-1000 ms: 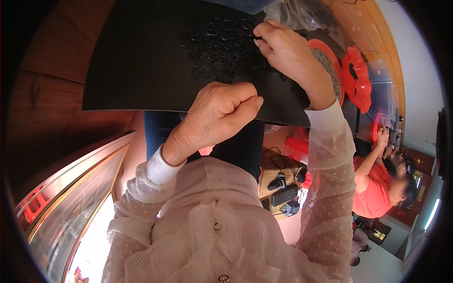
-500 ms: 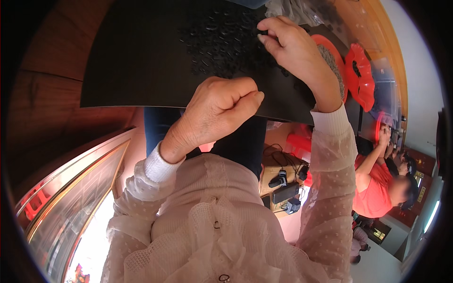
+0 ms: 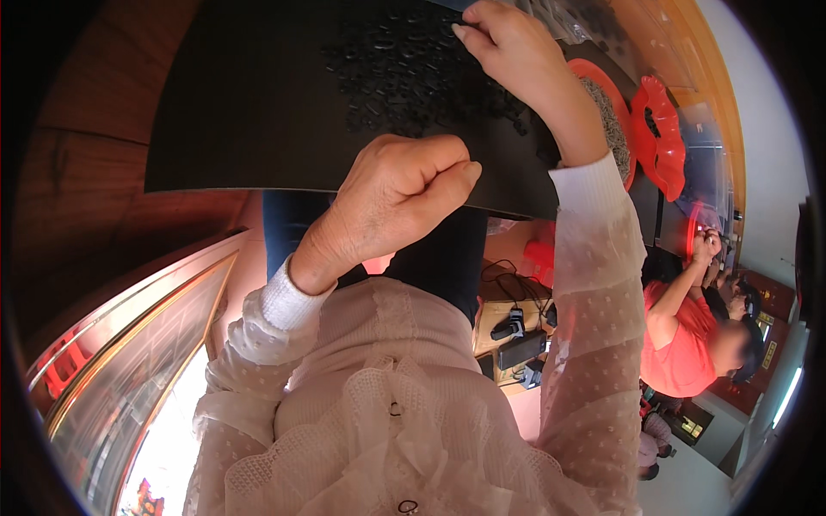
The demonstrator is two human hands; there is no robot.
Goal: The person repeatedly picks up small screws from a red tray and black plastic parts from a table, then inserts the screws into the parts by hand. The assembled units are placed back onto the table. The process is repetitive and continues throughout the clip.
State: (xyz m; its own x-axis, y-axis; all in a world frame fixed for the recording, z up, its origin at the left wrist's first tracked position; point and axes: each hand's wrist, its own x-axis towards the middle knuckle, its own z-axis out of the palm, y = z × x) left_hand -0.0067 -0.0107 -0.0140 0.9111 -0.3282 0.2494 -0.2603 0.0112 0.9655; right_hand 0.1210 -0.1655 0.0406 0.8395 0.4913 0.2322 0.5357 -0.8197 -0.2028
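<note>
Small black pieces (image 3: 400, 73) lie spread over a dark board (image 3: 245, 129), too small to tell their kind. My left hand (image 3: 400, 198) is closed in a fist above the board's near edge, thumb against the curled forefinger; whatever it may hold is hidden. Farther off and to the right, my right hand (image 3: 516, 52) reaches past the pile toward the upper edge of the view. Its thumb and forefinger are bent toward each other in a pinch, and what is between them cannot be made out. Part of a bluish thing shows beside those fingertips.
Right of the pile stand a red bowl (image 3: 621, 129) of small greyish pieces and a red wavy-rimmed dish (image 3: 658, 142) with some dark pieces. Clear plastic bags (image 3: 559, 19) lie behind. A person in red (image 3: 680, 344) works at the right. Below, a wooden stool (image 3: 486, 331) carries black devices.
My right hand has moved away from me and slightly left, from the pile's right side toward the bluish thing. The left fist has barely moved.
</note>
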